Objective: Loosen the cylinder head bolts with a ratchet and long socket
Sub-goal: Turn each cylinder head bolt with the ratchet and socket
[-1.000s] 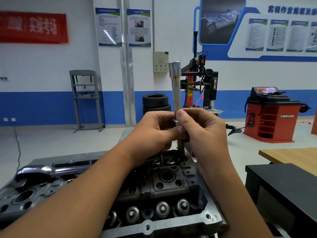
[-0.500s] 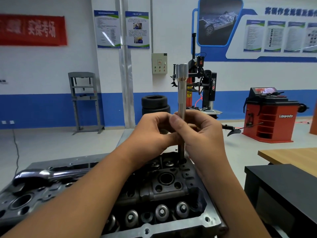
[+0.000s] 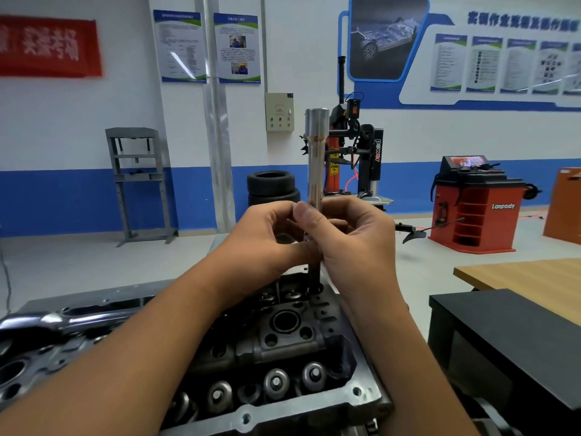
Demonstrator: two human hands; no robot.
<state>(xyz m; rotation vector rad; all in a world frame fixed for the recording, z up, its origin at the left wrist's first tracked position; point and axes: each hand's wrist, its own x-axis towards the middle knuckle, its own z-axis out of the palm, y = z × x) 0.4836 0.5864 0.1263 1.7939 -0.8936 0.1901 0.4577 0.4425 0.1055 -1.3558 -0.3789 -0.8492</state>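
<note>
A long silver socket (image 3: 315, 158) stands upright, its lower end going down into a bolt hole (image 3: 315, 289) at the far right of the grey cylinder head (image 3: 283, 344). My left hand (image 3: 267, 243) and my right hand (image 3: 355, 237) both pinch the socket's shaft at mid height, thumbs toward me. The socket's wider top end is free above my fingers. A chrome ratchet (image 3: 59, 319) lies on the left part of the cylinder head, away from both hands.
A black bench (image 3: 515, 347) and a wooden tabletop (image 3: 534, 281) stand to my right. Beyond the head are stacked tyres (image 3: 272, 187), a tyre changer (image 3: 355, 158), a red wheel balancer (image 3: 474, 206) and a grey press frame (image 3: 138, 180) on open floor.
The socket has shifted slightly right and straightened upright over the bolt hole. My fingers have changed their grip on its shaft; both hands stay around it.
</note>
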